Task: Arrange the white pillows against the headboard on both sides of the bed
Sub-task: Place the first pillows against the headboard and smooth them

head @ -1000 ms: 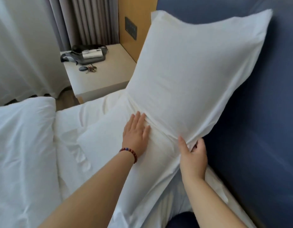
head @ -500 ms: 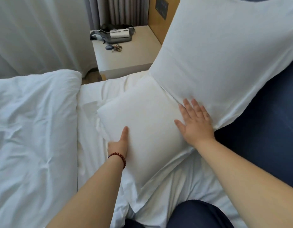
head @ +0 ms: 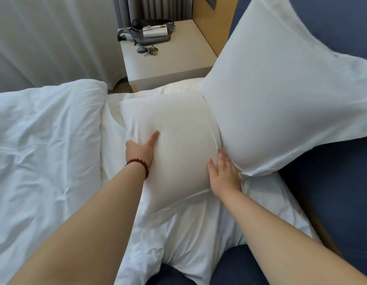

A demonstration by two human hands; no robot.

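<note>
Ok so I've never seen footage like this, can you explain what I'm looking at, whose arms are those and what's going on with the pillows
There is no machine here: a person wears a camera on the head, looking forward and down, so the two bare arms are their own. The left hand, with a bead bracelet at the wrist, grips the edge of the flat pillow lying on the bed. The right hand rests open on that pillow's other side, where it meets the upright pillow leaning against the blue headboard. A rumpled white duvet lies on the left. Beyond the bed a nightstand carries a dark bag and keys.
</note>
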